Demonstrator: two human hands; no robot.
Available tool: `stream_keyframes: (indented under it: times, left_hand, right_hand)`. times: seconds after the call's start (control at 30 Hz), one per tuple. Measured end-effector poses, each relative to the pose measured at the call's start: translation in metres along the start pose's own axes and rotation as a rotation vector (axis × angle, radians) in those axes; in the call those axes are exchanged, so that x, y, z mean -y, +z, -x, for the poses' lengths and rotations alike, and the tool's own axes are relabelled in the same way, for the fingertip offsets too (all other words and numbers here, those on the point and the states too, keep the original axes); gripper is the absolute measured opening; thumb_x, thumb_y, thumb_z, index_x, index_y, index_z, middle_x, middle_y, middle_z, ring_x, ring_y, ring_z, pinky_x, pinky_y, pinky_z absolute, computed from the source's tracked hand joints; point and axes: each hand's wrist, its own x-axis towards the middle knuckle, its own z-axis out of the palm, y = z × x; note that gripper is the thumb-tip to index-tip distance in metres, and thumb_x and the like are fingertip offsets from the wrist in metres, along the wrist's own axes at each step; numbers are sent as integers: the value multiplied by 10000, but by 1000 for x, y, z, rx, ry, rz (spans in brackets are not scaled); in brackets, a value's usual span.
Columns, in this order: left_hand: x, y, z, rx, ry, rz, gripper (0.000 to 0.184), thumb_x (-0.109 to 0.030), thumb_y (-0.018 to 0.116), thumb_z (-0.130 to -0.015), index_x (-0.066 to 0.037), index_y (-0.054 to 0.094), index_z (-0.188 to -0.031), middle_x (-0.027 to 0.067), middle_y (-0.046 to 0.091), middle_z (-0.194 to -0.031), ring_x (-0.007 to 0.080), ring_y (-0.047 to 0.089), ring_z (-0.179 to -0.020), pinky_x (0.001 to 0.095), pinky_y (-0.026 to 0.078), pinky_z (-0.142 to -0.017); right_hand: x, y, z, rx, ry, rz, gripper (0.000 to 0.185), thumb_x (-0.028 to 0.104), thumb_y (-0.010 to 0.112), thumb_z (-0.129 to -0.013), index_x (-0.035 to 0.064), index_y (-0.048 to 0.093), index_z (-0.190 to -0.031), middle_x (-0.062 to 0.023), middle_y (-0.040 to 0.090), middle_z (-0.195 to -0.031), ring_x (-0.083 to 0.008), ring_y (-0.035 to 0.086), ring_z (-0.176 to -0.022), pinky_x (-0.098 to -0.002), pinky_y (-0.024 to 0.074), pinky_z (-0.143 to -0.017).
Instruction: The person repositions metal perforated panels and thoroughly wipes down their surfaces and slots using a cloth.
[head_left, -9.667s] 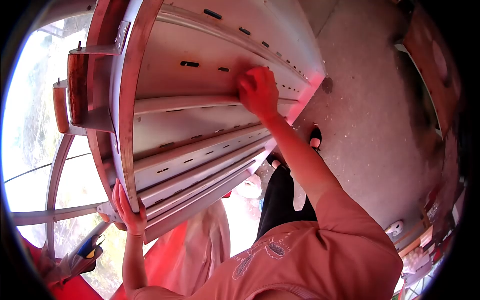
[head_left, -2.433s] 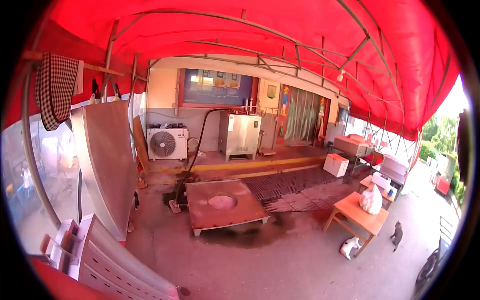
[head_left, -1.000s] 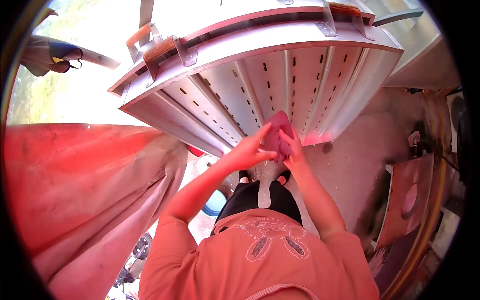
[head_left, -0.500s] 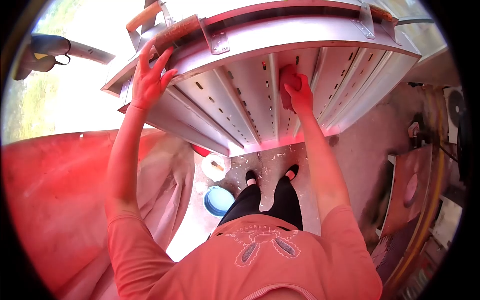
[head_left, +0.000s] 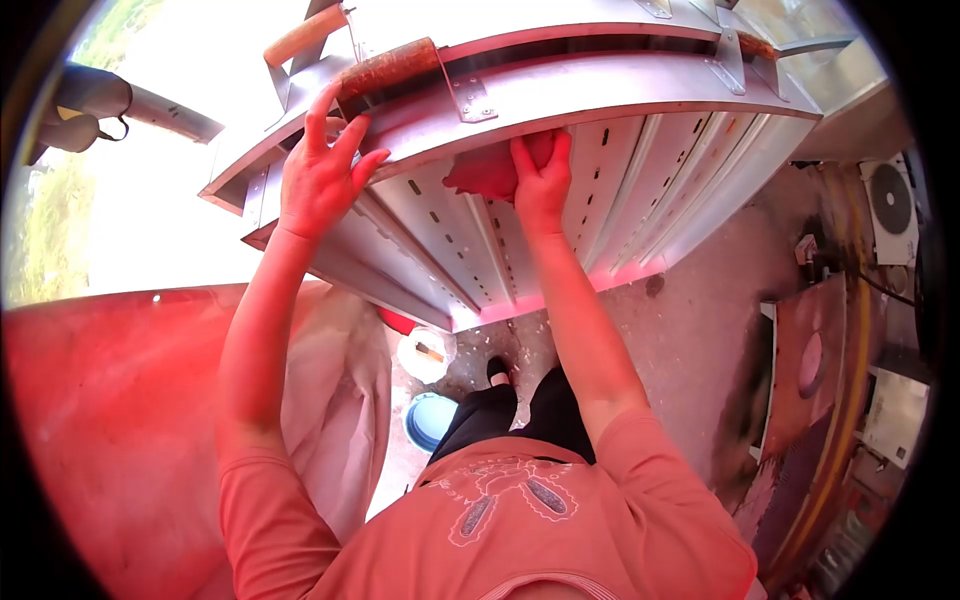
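In the head view, my right hand [head_left: 543, 188] is closed on a reddish cloth [head_left: 487, 172], pressed against the slotted, ribbed underside of a tilted metal tray [head_left: 620, 84]. My left hand [head_left: 325, 175] is at the tray's left edge, below a wooden handle [head_left: 390, 66]. Its fingers are spread; whether they bear on the rim I cannot tell. Another wooden handle [head_left: 306, 35] belongs to a second metal tray or frame right behind. Part of the cloth is hidden behind the tray's front rim.
On the floor, a blue basin [head_left: 430, 420] and a white bucket [head_left: 427, 356] stand left of my legs. A red sheet [head_left: 130, 410] hangs at the left. Along the right wall are a panel with a round hole [head_left: 808, 365] and a fan unit [head_left: 890, 197].
My right hand has moved left across the tray's underside with the cloth, and up toward the front rim. My left hand has stayed by the handle; the view has shifted slightly.
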Motion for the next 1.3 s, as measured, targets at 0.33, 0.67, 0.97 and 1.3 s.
stream_keyframes:
  times: [0.33, 0.67, 0.97, 1.3]
  left_hand:
    - [0, 0, -1, -37, 27, -6, 318, -377, 700, -867, -89, 657, -997, 77, 368, -1433, 190, 621, -792, 348, 547, -673]
    - [4, 5, 5, -22, 13, -63, 336, -407, 675, -887, -107, 669, -1039, 70, 382, -1417, 201, 646, -894, 348, 562, -692]
    - [-3, -4, 1, -19, 18, -32, 313, -297, 722, -808, -69, 645, -1007, 198, 408, -1420, 266, 670, -794, 409, 556, -678]
    - [-5, 0, 4, -53, 60, -81, 320, -358, 678, -874, -53, 641, -966, 208, 423, -1387, 245, 660, -769, 381, 554, -634]
  right_hand:
    - [-3, -19, 10, -2, 430, -441, 495, 236, 645, -929, -70, 479, -1281, -188, 635, -1176, -330, 641, -1033, -369, 502, -866]
    - [-150, -74, 97, 309, 461, 335, 597, 279, 726, -849, -2, 456, -1301, -198, 622, -1197, -278, 615, -1094, -367, 496, -904]
    - [-77, 50, 109, 476, -261, 784, 583, 299, 704, -847, 96, 432, -1321, -156, 625, -1163, -408, 614, -999, -458, 512, -784]
    - [-284, -69, 219, -29, 960, -278, 368, 127, 721, -845, -14, 544, -1135, -148, 674, -1020, -250, 665, -917, -345, 562, -750]
